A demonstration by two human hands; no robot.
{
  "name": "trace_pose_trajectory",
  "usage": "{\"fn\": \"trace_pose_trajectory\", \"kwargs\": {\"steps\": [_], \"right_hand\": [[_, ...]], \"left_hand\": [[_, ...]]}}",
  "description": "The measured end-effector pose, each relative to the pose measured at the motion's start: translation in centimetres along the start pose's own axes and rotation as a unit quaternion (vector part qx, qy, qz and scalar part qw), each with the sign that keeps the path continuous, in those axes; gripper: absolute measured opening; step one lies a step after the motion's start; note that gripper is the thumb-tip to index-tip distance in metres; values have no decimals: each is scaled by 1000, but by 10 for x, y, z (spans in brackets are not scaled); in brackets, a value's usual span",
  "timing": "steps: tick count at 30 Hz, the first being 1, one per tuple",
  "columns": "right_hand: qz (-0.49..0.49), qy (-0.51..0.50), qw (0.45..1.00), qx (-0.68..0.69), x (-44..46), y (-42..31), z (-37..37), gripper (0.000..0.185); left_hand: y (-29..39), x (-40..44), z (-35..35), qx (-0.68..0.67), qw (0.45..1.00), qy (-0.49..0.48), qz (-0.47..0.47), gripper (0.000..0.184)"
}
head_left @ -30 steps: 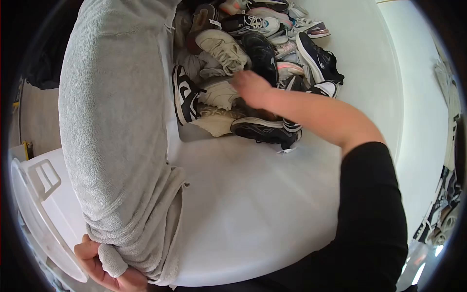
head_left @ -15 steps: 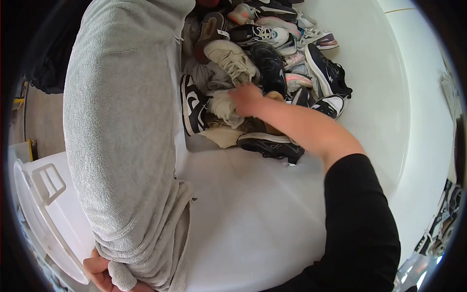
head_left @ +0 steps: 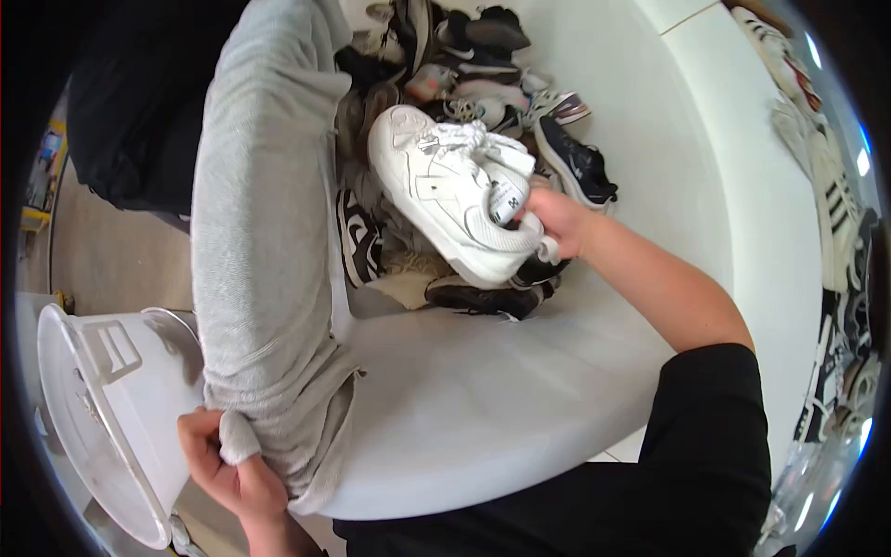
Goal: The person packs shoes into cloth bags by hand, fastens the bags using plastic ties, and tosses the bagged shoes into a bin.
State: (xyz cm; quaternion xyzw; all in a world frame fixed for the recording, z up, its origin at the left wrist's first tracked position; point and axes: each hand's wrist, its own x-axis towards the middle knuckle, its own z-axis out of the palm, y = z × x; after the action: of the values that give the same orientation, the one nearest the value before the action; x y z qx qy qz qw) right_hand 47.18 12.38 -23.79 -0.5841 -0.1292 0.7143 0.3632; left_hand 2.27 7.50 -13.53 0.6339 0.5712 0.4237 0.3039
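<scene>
A white sneaker [head_left: 432,190] with thick laces is raised over the pile, its toe pointing to the upper left. My right hand [head_left: 557,223] grips it at the collar and tongue, with some fingers hidden inside the shoe. At the lower left, my left hand [head_left: 232,469] is closed on the bunched end of a grey towel [head_left: 264,213], which lies along the rim of a white tub [head_left: 445,381]. Below the raised sneaker rest a black-and-white sneaker [head_left: 357,237] and a dark shoe [head_left: 483,297].
Several shoes are heaped at the tub's far end, among them a black sneaker [head_left: 575,162] with a white sole. A white bucket [head_left: 139,371] stands left of the tub. More shoes, including a striped white one [head_left: 835,204], line the right side. A person's dark clothing [head_left: 139,111] shows upper left.
My right hand has taken the white sneaker out of the pile and lifted it up toward me. My left hand still holds the towel. The view has shifted, showing more of the bucket.
</scene>
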Motion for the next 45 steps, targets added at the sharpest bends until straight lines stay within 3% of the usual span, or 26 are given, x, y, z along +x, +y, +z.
{"fn": "trace_pose_trajectory", "kwargs": {"steps": [1, 4, 8, 11, 15, 16, 19, 20, 23, 26, 27, 29, 32, 35, 39, 41, 45], "right_hand": [[-9, -1, 1000, 27, -40, -11, 28, 17], [-48, -68, 996, 39, -99, -9, 10, 28], [-134, -10, 990, -33, -194, -8, -8, 34], [-117, -6, 984, -133, -269, -8, -21, 37], [-174, 102, 939, -278, -335, 24, -13, 57], [-146, 122, 947, -259, -350, 34, -6, 70], [-356, 153, 881, -273, -357, 81, -13, 73], [-372, 158, 869, -287, -362, 90, -9, 70], [-514, 204, 811, -192, -357, 117, 2, 59], [-608, 211, 717, -268, -354, 134, -11, 38], [-592, 217, 720, -292, -357, 135, -11, 33], [-553, 245, 722, -337, -363, 141, -3, 27], [-490, 344, 702, -386, -364, 152, 33, 34], [-469, 324, 762, -307, -359, 152, 27, 45], [-443, 258, 838, -187, -372, 137, 40, 40], [-477, 167, 854, -128, -376, 136, 61, 40], [-479, 34, 876, -53, -365, 133, 123, 47]], "left_hand": [[-4, -1, -2, 14, 1000, 7, 11, 8], [-4, 0, -3, 9, 1000, 0, 29, 8], [6, 3, -7, 43, 998, -10, 52, 6], [19, 2, -19, 56, 996, -62, 8, 9], [80, -11, -64, 86, 965, -223, -107, 18], [88, -17, -75, 90, 965, -228, -96, 15], [80, -24, -114, 140, 949, -281, -3, 12], [88, -26, -127, 130, 934, -321, -92, 19], [82, -26, -167, 16, 910, -392, -134, 24], [70, -37, -180, -120, 931, -298, -170, 22], [71, -40, -179, -161, 934, -256, -191, 21], [75, -44, -175, -235, 909, -271, -212, 23], [79, -42, -166, -316, 869, -299, -234, 39], [98, -44, -155, -373, 858, -293, -196, 49], [116, -33, -144, -385, 873, -261, -148, 47], [132, -33, -134, -362, 892, -239, -126, 46], [151, -45, -104, -294, 924, -242, 35, 44]]}}
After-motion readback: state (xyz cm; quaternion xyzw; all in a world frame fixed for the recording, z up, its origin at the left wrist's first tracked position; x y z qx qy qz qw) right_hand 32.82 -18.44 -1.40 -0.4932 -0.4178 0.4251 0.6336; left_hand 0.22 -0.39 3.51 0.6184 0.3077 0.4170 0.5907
